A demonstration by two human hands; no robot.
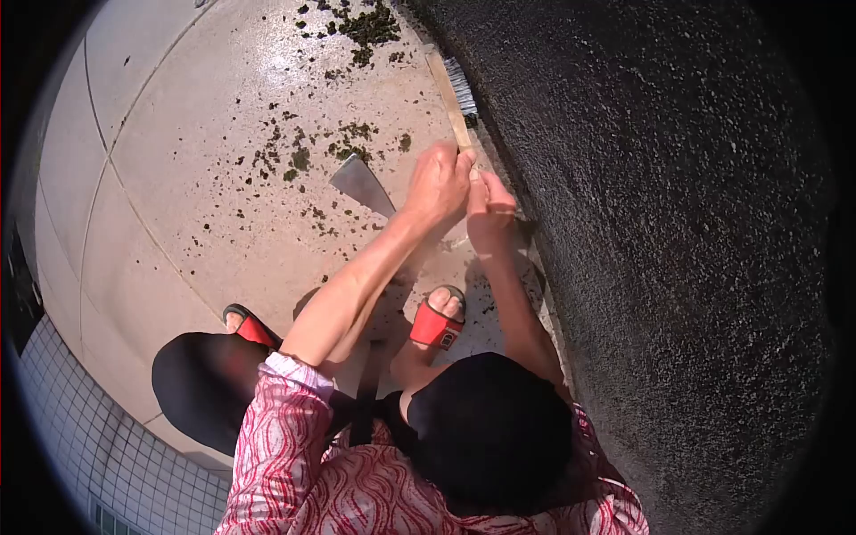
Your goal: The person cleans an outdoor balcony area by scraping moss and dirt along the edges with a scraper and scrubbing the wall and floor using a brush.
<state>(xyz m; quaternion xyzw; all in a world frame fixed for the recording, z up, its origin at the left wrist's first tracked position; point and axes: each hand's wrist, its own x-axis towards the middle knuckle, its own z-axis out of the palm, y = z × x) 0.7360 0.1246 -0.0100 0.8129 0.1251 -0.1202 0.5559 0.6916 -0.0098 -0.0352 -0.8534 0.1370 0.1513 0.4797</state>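
Observation:
A wooden-handled brush (450,94) with pale bristles lies along the foot of the dark rough wall, bristles toward the wall. My left hand (437,183) is closed on its handle. My right hand (489,205) is closed at the near end of the same handle, close beside the left. A scraper with a flat metal blade (361,183) lies on the floor left of my hands; my left forearm hides its handle end. Dark green moss clumps (357,138) are scattered over the floor around the blade and farther ahead.
The dark textured wall (678,223) rises close along my right side. Pale floor slabs (143,232) with joint lines spread to the left, and small square tiles (80,410) lie at lower left. My feet in red sandals (437,325) are below my arms.

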